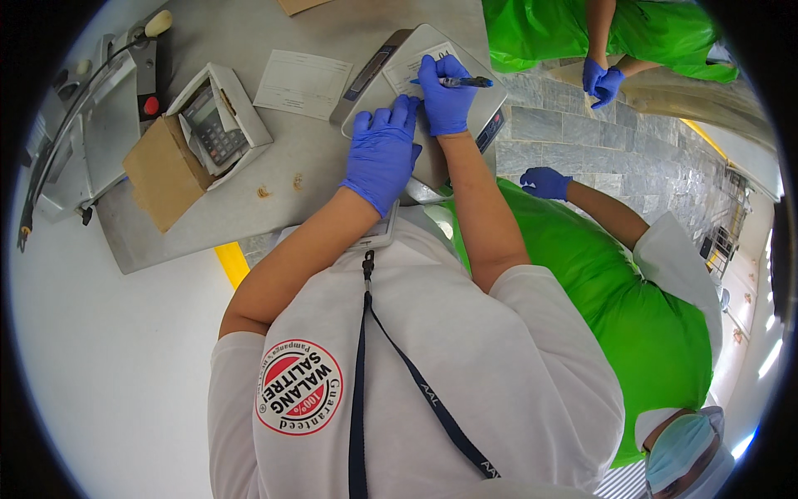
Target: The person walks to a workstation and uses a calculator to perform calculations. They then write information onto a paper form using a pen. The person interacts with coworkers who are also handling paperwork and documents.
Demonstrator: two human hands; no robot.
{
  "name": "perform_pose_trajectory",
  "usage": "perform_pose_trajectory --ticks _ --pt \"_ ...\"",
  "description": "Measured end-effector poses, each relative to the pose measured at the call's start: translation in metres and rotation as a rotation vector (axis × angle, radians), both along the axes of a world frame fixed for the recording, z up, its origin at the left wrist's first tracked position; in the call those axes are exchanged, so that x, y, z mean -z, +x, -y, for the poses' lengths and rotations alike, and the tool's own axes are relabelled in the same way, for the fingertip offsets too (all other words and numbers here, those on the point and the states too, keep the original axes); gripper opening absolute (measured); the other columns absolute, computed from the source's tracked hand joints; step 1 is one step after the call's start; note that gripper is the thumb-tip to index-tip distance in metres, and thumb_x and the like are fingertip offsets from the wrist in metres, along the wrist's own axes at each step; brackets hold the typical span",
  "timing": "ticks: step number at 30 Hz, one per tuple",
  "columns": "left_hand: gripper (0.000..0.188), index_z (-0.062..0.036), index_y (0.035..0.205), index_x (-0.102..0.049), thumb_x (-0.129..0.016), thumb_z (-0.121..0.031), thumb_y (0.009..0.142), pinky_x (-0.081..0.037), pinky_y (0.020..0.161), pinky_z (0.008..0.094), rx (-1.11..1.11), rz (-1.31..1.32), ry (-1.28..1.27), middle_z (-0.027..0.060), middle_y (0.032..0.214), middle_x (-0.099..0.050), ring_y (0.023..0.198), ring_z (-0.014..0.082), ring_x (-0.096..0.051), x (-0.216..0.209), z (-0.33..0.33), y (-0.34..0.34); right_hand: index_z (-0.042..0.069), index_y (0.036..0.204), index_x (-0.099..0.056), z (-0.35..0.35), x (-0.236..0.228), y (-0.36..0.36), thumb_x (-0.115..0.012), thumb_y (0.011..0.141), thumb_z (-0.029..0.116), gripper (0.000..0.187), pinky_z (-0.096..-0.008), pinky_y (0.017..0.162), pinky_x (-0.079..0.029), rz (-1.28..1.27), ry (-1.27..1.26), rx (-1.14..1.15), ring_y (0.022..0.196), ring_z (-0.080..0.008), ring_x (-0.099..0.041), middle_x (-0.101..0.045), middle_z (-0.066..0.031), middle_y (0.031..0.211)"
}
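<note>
My right hand (pixel 446 96), in a blue glove, grips a pen (pixel 467 81) with its tip at a printed paper slip (pixel 405 70). The slip lies on the metal platform of a weighing scale (pixel 428 40). Beside it my left hand (pixel 378 158), also blue-gloved, rests on the scale's near part, fingers stretched forward and close together; nothing shows in it. Its fingertips reach the slip's near side. To the left of the scale, a second printed paper sheet (pixel 303 83) lies flat on the metal table (pixel 291 158).
A calculator (pixel 214 129) sits in an opened cardboard box (pixel 170 170). Far left stands a metal machine with a red button (pixel 150 106) and a cable. Close on my right is a person in a green apron (pixel 598 308); another person's gloved hands (pixel 600 81) show at the upper right.
</note>
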State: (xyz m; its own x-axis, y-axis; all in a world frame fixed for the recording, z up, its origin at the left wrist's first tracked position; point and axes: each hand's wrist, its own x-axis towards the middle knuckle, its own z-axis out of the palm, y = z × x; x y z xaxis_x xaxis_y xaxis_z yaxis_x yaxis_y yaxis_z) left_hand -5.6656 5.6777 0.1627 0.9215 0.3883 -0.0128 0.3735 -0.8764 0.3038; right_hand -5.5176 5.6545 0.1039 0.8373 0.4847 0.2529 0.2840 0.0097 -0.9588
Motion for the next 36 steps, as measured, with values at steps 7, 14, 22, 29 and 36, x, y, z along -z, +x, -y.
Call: perform_pose_trajectory --ticks 7,14,22,29,36 --pt "0.072 -0.0071 0.139 -0.040 -0.068 -0.029 0.076 -0.031 0.095 0.0422 -0.003 -0.022 -0.006 0.0061 0.135 -0.046 0.105 0.0213 -0.048 -0.0009 -0.0001 0.0001 0.008 0.055 -0.042 -0.0019 -0.0027 -0.0014 -0.067 0.081 0.005 0.037 -0.0274 0.043 -0.033 -0.011 0.002 -0.001 0.045 -0.0067 -0.042 -0.049 -0.0007 0.049" --pt "0.073 -0.0065 0.139 -0.040 -0.068 -0.029 0.076 -0.031 0.095 0.0424 0.001 -0.030 -0.009 0.0065 0.135 -0.045 0.106 0.0217 -0.048 -0.0011 0.0004 0.0000 0.007 0.054 -0.041 -0.0003 -0.0001 -0.0001 -0.067 0.081 0.006 0.037 -0.0283 0.042 -0.033 0.025 -0.024 0.001 0.043 -0.0080 -0.042 -0.049 -0.0021 0.049" --pt "0.073 -0.0071 0.141 -0.038 -0.067 -0.028 0.077 -0.031 0.095 0.0422 0.003 -0.036 -0.006 0.0067 0.136 -0.044 0.106 0.0223 -0.048 -0.0012 0.0014 -0.0007 0.007 0.054 -0.043 0.0012 0.0038 0.0026 -0.067 0.080 0.005 0.035 -0.0289 0.043 -0.033 0.101 -0.020 0.032 0.044 -0.0088 -0.042 -0.049 -0.0022 0.049" --pt "0.072 -0.0084 0.141 -0.038 -0.067 -0.027 0.077 -0.032 0.095 0.0429 0.000 -0.041 -0.006 0.0066 0.136 -0.045 0.107 0.0223 -0.048 -0.0011 0.0010 -0.0009 0.007 0.056 -0.047 0.0004 0.0043 0.0028 -0.066 0.081 0.004 0.032 -0.0288 0.043 -0.032 0.034 0.024 0.023 0.044 -0.0085 -0.042 -0.050 -0.0011 0.049" --pt "0.072 -0.0099 0.140 -0.040 -0.069 -0.027 0.076 -0.032 0.094 0.0426 -0.003 -0.030 -0.007 0.0056 0.135 -0.046 0.106 0.0211 -0.048 -0.0019 0.0011 -0.0012 0.006 0.056 -0.049 -0.0002 -0.0044 0.0000 -0.066 0.082 0.005 0.030 -0.0286 0.043 -0.032 0.034 0.025 0.052 0.044 -0.0083 -0.041 -0.051 -0.0012 0.049"
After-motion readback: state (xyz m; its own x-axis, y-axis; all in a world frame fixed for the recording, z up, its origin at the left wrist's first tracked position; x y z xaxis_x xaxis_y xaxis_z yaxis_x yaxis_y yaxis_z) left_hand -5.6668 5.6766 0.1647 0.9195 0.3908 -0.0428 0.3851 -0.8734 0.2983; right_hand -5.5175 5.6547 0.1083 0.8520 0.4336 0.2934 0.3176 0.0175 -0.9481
